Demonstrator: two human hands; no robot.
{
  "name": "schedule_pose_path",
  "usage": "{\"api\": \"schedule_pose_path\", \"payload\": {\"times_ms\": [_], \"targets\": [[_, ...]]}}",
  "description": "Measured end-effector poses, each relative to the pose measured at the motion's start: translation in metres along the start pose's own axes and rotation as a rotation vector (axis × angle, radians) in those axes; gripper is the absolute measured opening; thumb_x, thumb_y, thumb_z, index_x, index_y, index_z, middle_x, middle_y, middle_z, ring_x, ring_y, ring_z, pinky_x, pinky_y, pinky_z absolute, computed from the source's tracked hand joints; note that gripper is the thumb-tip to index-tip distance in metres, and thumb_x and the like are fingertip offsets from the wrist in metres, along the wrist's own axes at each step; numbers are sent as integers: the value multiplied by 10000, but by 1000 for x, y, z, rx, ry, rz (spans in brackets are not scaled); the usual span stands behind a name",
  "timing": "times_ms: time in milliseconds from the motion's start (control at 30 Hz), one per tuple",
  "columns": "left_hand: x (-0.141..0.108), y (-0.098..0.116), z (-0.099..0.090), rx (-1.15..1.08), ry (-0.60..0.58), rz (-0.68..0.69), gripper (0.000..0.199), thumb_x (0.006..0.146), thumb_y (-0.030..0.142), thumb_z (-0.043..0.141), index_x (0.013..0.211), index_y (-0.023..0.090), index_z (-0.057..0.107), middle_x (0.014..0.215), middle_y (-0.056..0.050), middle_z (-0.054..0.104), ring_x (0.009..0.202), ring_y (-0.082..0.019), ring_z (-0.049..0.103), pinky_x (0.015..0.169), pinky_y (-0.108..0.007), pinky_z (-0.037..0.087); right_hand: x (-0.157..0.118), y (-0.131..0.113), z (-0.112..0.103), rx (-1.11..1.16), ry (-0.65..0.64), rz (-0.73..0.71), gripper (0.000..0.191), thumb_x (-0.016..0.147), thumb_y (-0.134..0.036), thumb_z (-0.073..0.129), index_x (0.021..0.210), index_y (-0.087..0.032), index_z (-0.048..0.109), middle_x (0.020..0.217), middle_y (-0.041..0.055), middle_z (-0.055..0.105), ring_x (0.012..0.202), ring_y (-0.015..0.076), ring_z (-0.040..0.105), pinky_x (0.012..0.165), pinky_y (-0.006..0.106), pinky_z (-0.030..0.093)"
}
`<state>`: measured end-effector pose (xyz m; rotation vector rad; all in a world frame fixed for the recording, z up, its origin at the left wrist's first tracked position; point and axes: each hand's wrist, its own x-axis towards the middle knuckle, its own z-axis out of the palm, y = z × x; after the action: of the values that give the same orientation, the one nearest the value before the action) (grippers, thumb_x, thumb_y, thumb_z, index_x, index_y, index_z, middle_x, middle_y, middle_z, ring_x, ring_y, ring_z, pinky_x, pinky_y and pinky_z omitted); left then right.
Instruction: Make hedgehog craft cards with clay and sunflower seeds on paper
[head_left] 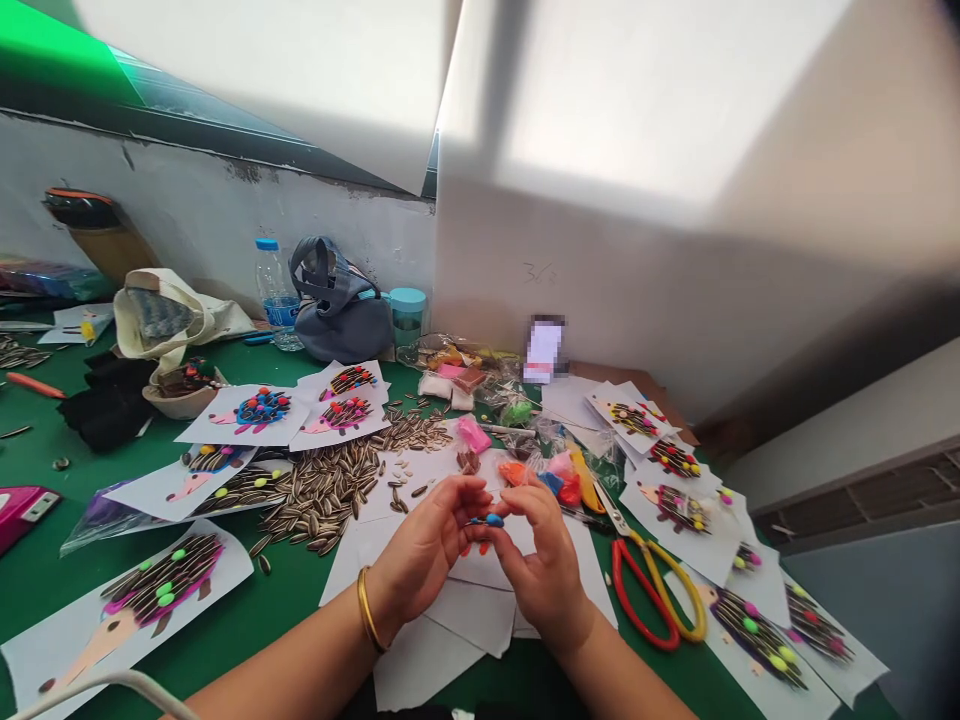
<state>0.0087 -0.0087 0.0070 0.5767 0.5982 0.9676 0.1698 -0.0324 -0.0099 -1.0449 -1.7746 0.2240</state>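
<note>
A small lump of blue modelling clay (493,520) shows between my two hands, above white paper. My left hand (427,545) has its fingers bent round, and some blue shows at its fingertips. From the other side, the thumb and forefinger of my right hand (546,565) close about the same lump. Beneath the hands lies a white sheet (480,570) with small orange-red marks, partly covered by my fingers. Just beyond are lumps of orange, red, blue and pink clay (551,480). A pile of striped sunflower seeds (326,490) lies to the left.
Scissors (649,580) with red and yellow handles lie at right. Finished hedgehog pictures of seeds and clay lie on both sides, one (150,600) at front left. Behind stand a bottle (276,295), a grey-blue bag (341,315), a jar (407,315) and a phone (544,350).
</note>
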Motion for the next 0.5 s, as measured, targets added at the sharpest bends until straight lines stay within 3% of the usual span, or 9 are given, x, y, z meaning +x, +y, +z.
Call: {"api": "schedule_pose_path", "payload": {"times_ms": [133, 233, 333, 500], "targets": [[2, -4, -1, 430, 14, 24, 340, 779, 475, 733, 908, 170, 658, 834, -7, 610, 658, -102, 520, 642, -239, 419, -6, 7, 1, -46, 3, -20, 602, 872, -102, 608, 1407, -272, 390, 978, 22, 677, 1037, 225, 596, 1048, 532, 387], [3, -4, -1, 605, -12, 14, 376, 771, 522, 711, 809, 150, 672, 742, -2, 592, 629, -109, 478, 605, -242, 395, -7, 8, 3, -68, -24, -54, 620, 874, -94, 592, 1428, -279, 386, 1035, 44, 667, 1084, 240, 577, 1036, 528, 398], [4, -2, -2, 641, 7, 35, 376, 776, 525, 693, 752, 151, 681, 687, -2, 590, 634, -122, 474, 616, -251, 386, -4, 9, 1, -65, -62, -44, 528, 886, -155, 619, 1377, -273, 464, 1103, 68, 651, 1110, 254, 562, 1003, 510, 433], [2, -2, -3, 605, 6, 59, 331, 771, 482, 713, 752, 152, 704, 681, -19, 627, 648, -136, 497, 637, -258, 386, 4, 7, -6, 6, -107, -23, 196, 918, -230, 612, 1101, -266, 670, 1059, 64, 652, 1038, 238, 584, 927, 453, 484]]}}
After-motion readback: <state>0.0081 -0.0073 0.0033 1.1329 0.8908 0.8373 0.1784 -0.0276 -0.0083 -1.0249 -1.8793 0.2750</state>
